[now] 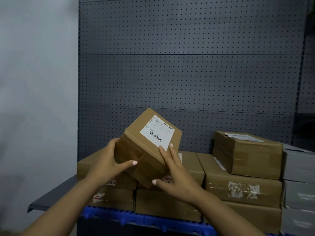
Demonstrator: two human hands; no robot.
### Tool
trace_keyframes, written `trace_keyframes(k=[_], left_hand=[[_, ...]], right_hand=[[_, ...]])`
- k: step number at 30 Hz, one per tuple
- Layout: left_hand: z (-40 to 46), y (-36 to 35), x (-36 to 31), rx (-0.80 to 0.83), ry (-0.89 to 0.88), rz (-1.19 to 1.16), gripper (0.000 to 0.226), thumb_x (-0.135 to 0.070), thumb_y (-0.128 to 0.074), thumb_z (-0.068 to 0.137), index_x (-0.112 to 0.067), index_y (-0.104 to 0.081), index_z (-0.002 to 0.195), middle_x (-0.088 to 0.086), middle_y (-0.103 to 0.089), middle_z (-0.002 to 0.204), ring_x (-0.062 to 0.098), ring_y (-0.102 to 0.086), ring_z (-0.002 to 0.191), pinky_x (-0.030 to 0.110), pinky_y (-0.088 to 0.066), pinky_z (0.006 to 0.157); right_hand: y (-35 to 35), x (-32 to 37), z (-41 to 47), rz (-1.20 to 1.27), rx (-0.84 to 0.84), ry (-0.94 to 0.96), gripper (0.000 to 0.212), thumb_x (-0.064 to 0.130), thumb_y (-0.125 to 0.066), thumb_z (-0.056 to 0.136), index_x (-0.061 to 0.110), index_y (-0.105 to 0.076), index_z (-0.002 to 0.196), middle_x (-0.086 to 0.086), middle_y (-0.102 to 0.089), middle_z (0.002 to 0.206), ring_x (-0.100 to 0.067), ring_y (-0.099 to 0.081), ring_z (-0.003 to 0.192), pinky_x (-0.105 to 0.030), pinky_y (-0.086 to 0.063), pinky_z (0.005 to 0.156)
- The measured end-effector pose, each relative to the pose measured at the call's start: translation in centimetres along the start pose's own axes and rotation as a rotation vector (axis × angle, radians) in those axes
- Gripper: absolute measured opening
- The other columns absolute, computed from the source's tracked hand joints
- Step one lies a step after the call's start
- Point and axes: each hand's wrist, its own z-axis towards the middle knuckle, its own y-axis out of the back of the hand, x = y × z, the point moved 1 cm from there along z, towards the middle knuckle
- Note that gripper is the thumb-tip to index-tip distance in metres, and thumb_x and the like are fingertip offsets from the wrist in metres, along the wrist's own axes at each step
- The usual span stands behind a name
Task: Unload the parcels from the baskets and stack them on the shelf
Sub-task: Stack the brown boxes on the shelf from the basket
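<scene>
Both hands' fingers grip tilted cardboard parcel — apparently taped — above stacked boxes.

held parcel | white label | barcodes only, print seemingly illegible

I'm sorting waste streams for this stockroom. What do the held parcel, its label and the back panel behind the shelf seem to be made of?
The held parcel looks like matte brown cardboard, with glossy, probably plastic tape darkening its near face. Its label looks like white printed paper, barcodes showing. The back panel seems to be grey painted metal pegboard, judging by its even rows of holes, though that is uncertain.
</scene>
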Motion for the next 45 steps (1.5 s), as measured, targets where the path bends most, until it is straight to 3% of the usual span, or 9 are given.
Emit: trace_keyframes(k=[6,10,15,23,27,32,38,42,45], left_hand=[[-0.8,-2.6,-0.9,0.034,-0.016,-0.103,0.082,-0.041,-0.075,0.076,-0.036,-0.025,0.141,-0.023,-0.042,0.124,0.001,-0.040,0.115,0.031,-0.042,0.097],[-0.3,-5.9,-2.9,0.055,-0.037,-0.193,0.077,-0.038,-0.070,0.082,-0.035,-0.023,0.144,-0.029,-0.042,0.117,-0.002,-0.042,0.111,0.016,-0.040,0.085],[0.9,-10.1,-6.4,0.144,-0.022,-0.282,0.069,-0.037,-0.065,0.087,-0.034,-0.024,0.143,-0.020,-0.044,0.122,0.005,-0.045,0.116,0.027,-0.045,0.093],[1.4,-15.4,-7.8,0.205,-0.027,-0.262,0.086,-0.029,-0.073,0.082,-0.035,-0.019,0.148,-0.014,-0.043,0.137,0.009,-0.042,0.128,0.029,-0.042,0.098],[1.8,-15.7,-8.5,0.075,-0.183,-0.041,0.120,-0.037,-0.077,0.075,-0.049,0.021,0.142,-0.012,-0.009,0.157,0.011,-0.018,0.142,0.042,-0.026,0.115],[3.2,-15.9,-10.2,-0.010,-0.425,0.408,0.102,-0.062,-0.055,0.083,-0.043,0.027,0.141,-0.014,0.035,0.149,0.009,0.022,0.141,0.036,0.008,0.114],[4.3,-17.8,-12.0,-0.008,-0.491,0.550,0.073,-0.054,-0.032,0.096,-0.033,0.013,0.149,-0.004,0.017,0.159,0.015,0.020,0.144,0.039,0.015,0.112],[5.3,-19.1,-11.9,-0.023,-0.490,0.553,0.075,-0.066,-0.017,0.087,-0.032,-0.001,0.152,0.002,0.000,0.161,0.020,0.005,0.147,0.044,0.008,0.112],[5.9,-19.8,-12.2,0.028,-0.459,0.548,0.081,-0.073,-0.022,0.085,-0.032,0.002,0.152,0.001,0.010,0.160,0.021,0.013,0.146,0.042,0.014,0.111]], right_hand=[[2.3,-1.2,0.2,-0.031,-0.173,0.029,0.086,0.027,-0.067,0.087,0.047,-0.010,0.148,0.023,0.017,0.154,-0.011,0.005,0.146,-0.045,-0.027,0.116],[5.8,-2.4,-0.3,-0.135,-0.244,0.014,0.079,0.019,-0.065,0.088,0.044,-0.018,0.147,0.018,0.011,0.157,-0.015,0.000,0.147,-0.043,-0.024,0.117],[10.2,-4.6,-1.5,-0.217,-0.332,-0.039,0.072,0.014,-0.064,0.089,0.038,-0.028,0.146,0.010,0.001,0.159,-0.016,-0.007,0.146,-0.037,-0.026,0.115],[12.4,-9.1,-3.4,-0.304,-0.220,-0.220,0.070,0.022,-0.062,0.091,0.038,-0.025,0.147,0.008,-0.008,0.159,-0.017,-0.015,0.145,-0.036,-0.029,0.115],[13.3,-11.0,-4.6,-0.550,-0.345,-0.142,0.067,0.042,-0.057,0.091,0.035,-0.024,0.149,0.004,-0.015,0.159,-0.017,0.005,0.148,-0.039,-0.004,0.120],[16.2,-14.0,-4.4,-0.652,-0.374,-0.325,0.085,0.077,-0.006,0.077,0.034,-0.023,0.149,0.004,-0.015,0.160,-0.016,0.008,0.148,-0.044,0.004,0.117],[18.1,-16.5,-4.1,-0.740,-0.179,-0.425,0.060,0.063,-0.017,0.095,0.036,-0.023,0.148,0.001,-0.032,0.153,-0.024,-0.024,0.141,-0.043,-0.017,0.114],[18.6,-16.8,-4.0,-0.816,-0.117,-0.413,0.057,0.058,-0.029,0.096,0.035,-0.023,0.147,0.002,-0.038,0.147,-0.025,-0.034,0.133,-0.042,-0.022,0.110],[18.3,-16.7,-4.0,-0.820,-0.132,-0.394,0.058,0.056,-0.035,0.094,0.033,-0.025,0.146,0.003,-0.040,0.146,-0.024,-0.035,0.132,-0.042,-0.022,0.110]])
